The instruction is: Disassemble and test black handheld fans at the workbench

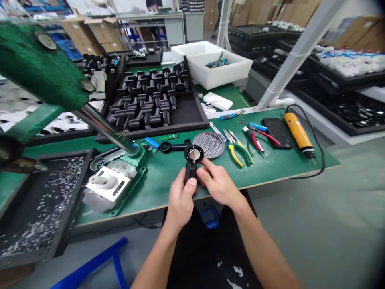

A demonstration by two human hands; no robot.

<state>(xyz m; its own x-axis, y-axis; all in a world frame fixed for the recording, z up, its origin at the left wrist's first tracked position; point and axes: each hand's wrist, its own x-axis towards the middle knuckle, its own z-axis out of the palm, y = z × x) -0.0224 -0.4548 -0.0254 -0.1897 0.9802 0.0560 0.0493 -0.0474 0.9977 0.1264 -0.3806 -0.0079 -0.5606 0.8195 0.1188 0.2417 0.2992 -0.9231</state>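
Note:
At the front edge of the green bench I hold a black handheld device body (190, 170), its round open head pointing away from me with a silvery disc inside. My left hand (181, 197) is wrapped round its handle, the thumb along the top. From the other side my right hand (219, 181) closes on the handle with thumb and fingers; the fingertips underneath are hidden. Just beyond the head lies a black part with a round end (166, 147), and a grey perforated disc (209, 144) rests to the right.
Pliers (237, 148), an orange electric screwdriver (299, 132) and a dark phone-like slab (277, 132) lie to the right. A green press (132, 150) stands left, beside a tray of small bits (18, 208). Behind are a tray of black housings (192, 108) and white foam boxes (221, 74).

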